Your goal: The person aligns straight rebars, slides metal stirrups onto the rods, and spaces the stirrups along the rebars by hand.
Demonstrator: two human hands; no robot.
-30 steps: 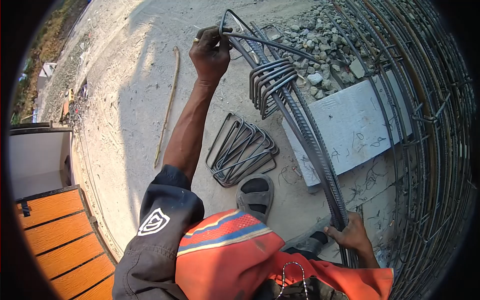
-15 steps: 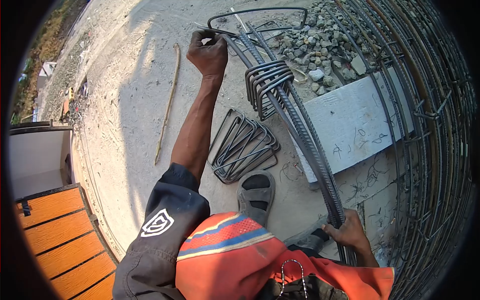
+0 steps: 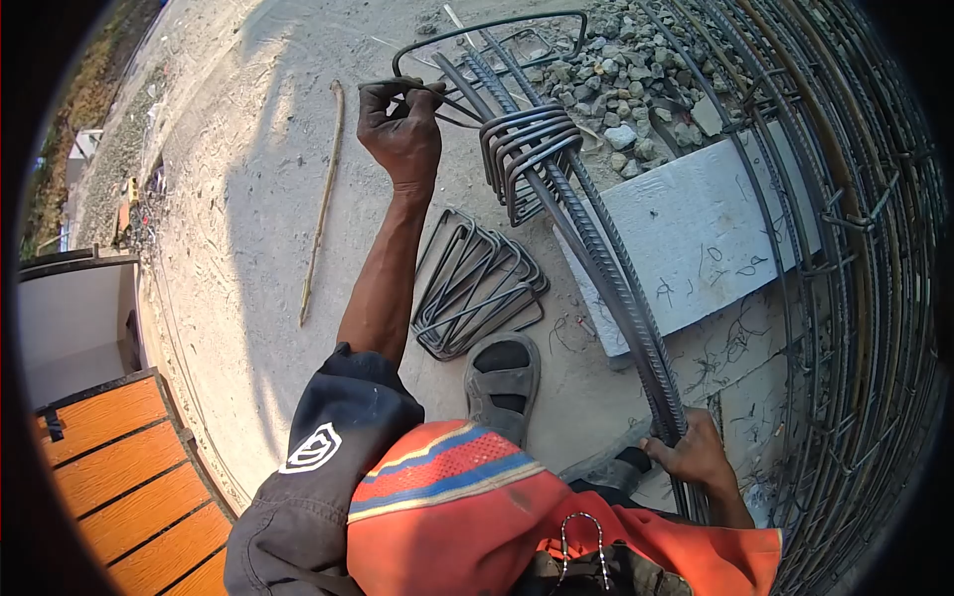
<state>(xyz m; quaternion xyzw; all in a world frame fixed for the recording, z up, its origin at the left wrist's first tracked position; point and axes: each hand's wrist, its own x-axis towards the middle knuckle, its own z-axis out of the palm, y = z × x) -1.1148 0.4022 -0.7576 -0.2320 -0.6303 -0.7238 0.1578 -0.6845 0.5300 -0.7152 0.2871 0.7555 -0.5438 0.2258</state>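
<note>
My left hand point(image 3: 402, 139) is closed on a bent steel stirrup point(image 3: 497, 22) at the far ends of the long ribbed rebars point(image 3: 621, 283). The stirrup's loop spreads around the bar ends; whether it fully encircles them I cannot tell. Wrapped round the near part of the rebar bundle, my right hand point(image 3: 696, 455) grips it low on the right. Several stirrups point(image 3: 532, 144) sit bunched around the bars farther up. On the ground below them lies a loose pile of more stirrups point(image 3: 479, 288), just beyond my sandal point(image 3: 504, 382).
A white foam slab point(image 3: 696, 233) lies under the right side of the bars. Behind it is a heap of gravel point(image 3: 631, 94). A tall rebar cage point(image 3: 865, 258) curves along the right. At left are a wooden stick point(image 3: 323, 199) and orange boards point(image 3: 129, 477).
My left hand has moved slightly down and left with the stirrup, its fingers turning. My right hand keeps its grip on the rebars. The whole view has shifted a little.
</note>
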